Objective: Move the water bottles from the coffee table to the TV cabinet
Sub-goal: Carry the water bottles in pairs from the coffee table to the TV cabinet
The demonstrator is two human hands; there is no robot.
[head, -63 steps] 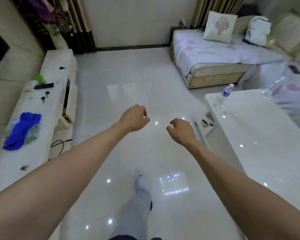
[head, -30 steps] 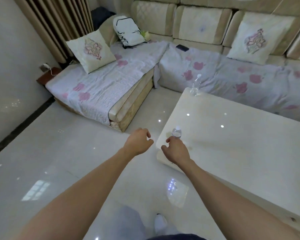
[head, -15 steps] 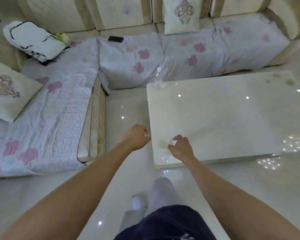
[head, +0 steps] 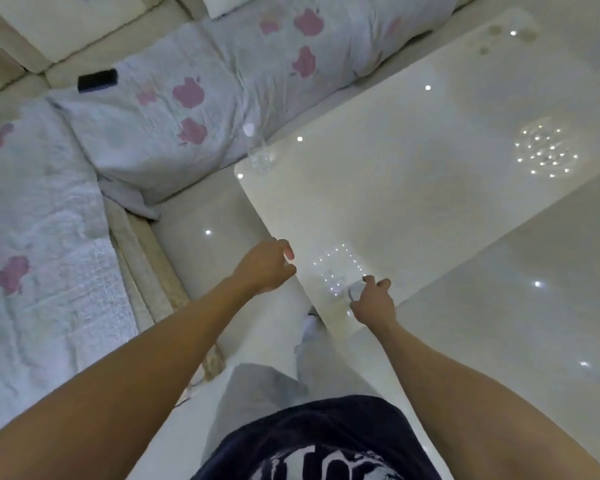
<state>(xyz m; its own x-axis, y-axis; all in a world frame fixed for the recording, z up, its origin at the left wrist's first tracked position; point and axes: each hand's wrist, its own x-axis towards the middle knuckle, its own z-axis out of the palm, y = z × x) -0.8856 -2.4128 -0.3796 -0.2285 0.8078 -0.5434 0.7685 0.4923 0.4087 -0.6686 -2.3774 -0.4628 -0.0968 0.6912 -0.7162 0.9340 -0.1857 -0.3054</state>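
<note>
The sofa point(head: 174, 109) runs along the far edge of the glossy white worktop point(head: 413, 174). At the worktop's near corner, the right hand point(head: 373, 301) has its fingers point(head: 381, 283) curled round a clear water bottle point(head: 354, 291). A second bottle point(head: 257, 152) stands on the far corner beside the sofa. The left hand point(head: 265, 266) hovers loosely curled, holding nothing, off the worktop's left edge.

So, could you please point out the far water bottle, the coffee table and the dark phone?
far water bottle point(head: 257, 152): head view, clear body.
coffee table point(head: 413, 188): head view, bare glossy top.
dark phone point(head: 97, 80): head view, middle of its face.
</note>
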